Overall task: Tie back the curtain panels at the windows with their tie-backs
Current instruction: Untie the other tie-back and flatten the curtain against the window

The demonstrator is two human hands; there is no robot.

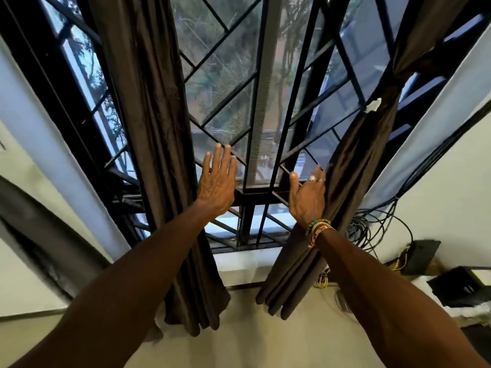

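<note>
Right of the black-barred window, the dark-brown fabric curtain panel looks tied back; the left panel hangs loose. The left hand and right hand are flat, gripping nothing.

Both my bare arms reach forward, nearly straight. My left hand is flat, its fingers straight and close together, its back towards me. My right hand, about level with it and well apart, also shows its back, thumb straight. Its ringed fingers lead away and their tips are out of my sight. Bracelets circle that wrist.
</note>
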